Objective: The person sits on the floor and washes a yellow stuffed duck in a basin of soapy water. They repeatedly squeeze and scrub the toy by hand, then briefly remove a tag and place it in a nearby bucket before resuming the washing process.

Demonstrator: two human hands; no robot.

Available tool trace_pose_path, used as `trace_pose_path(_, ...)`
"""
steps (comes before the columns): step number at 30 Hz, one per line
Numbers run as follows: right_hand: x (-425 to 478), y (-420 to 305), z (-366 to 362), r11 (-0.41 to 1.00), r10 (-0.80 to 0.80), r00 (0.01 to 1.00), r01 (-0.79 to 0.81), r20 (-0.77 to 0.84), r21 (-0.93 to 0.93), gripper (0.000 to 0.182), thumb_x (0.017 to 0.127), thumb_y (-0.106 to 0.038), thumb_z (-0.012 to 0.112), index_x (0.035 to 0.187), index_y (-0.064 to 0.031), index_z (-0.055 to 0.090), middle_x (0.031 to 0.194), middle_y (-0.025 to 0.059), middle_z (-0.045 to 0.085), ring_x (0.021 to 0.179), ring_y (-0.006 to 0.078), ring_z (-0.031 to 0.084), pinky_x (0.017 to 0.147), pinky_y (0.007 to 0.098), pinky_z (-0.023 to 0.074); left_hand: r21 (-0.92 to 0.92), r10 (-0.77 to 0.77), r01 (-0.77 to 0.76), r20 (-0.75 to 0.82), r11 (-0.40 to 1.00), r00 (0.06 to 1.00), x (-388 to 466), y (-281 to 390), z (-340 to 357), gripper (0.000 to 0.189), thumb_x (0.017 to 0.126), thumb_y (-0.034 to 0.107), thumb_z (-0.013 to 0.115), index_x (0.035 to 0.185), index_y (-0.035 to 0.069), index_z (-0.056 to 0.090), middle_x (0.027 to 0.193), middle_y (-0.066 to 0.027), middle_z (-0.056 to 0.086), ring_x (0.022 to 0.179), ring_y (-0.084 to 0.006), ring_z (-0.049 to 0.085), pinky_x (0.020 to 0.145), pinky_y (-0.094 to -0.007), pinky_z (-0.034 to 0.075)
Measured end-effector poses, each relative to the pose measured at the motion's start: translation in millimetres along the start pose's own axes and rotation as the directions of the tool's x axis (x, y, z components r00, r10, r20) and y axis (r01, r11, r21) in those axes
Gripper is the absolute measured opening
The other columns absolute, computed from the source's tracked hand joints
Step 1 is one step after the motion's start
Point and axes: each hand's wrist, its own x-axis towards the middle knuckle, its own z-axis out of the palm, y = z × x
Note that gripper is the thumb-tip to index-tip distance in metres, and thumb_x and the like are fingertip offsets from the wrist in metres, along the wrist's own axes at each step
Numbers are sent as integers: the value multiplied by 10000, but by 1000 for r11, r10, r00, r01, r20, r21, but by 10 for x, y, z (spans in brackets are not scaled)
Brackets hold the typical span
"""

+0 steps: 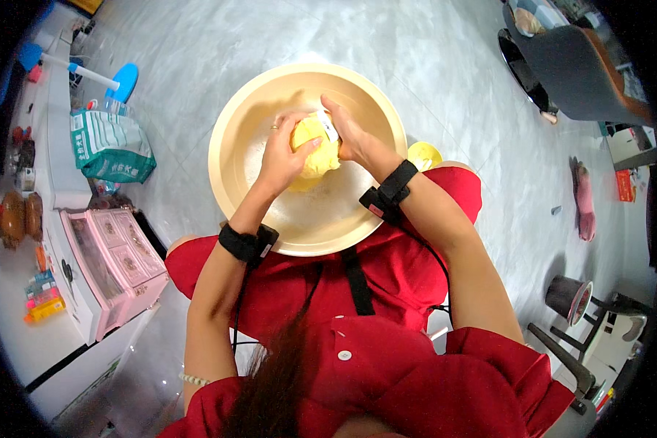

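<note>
A bunched yellow cloth item [312, 137] with a white label is held over a wide beige basin [380, 104]. My left hand [283, 150] grips it from the left, thumb across its front. On its other side my right hand [356, 134] presses in with the palm, thumb pointing up along the label; its fingertips are hidden behind the cloth. The basin rests between my knees, its bottom shiny and bare metal-like around the cloth.
A small yellow bowl [424, 155] sits by my right knee. To the left are a green-and-white bag [112, 145], a blue-based stand [123, 82] and a pink drawer box [123, 257]. At right are a grey chair [575, 71], a pink plush-like object [585, 202] and a dark bin [564, 295].
</note>
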Motion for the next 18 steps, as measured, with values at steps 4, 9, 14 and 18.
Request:
trace_pose_path(4, -325, -70, 250, 996, -94, 995, 94, 25, 9, 510, 864, -494, 422, 1097, -43, 465, 927, 122, 577, 834, 271, 596, 747, 428, 486, 248, 214, -172, -150, 953, 965, -50, 270, 77, 420, 704, 243, 706, 995, 11, 512, 982, -148, 489, 949, -305, 478, 818, -380, 389)
trace_pose_path(9, -389, -3, 393, 986, -168, 971, 162, -169, -48, 473, 842, -468, 498, 1039, -38, 510, 851, 99, 570, 783, 245, 581, 702, 393, 481, 287, 201, -134, -219, 948, 955, -41, 318, 109, 395, 702, 275, 713, 912, 12, 505, 924, -126, 476, 876, -295, 478, 752, -386, 397)
trace_pose_path(14, -162, 105, 278, 955, -290, 948, 278, -131, -108, 368, 844, -362, 525, 966, -14, 530, 838, 92, 564, 742, 199, 566, 634, 335, 472, 215, 147, -80, -317, 973, 937, -9, 338, 130, 270, 753, 226, 661, 815, 6, 517, 855, -124, 495, 824, -287, 489, 700, -379, 406)
trace_pose_path(18, -83, 178, 199, 803, -519, 846, 434, -121, -409, 252, 825, -241, 522, 905, -3, 541, 778, 83, 563, 651, 184, 552, 584, 319, 460, 204, 177, -115, -318, 972, 931, 19, 315, 135, 193, 811, 168, 579, 812, -16, 523, 824, -137, 508, 795, -281, 504, 712, -359, 409)
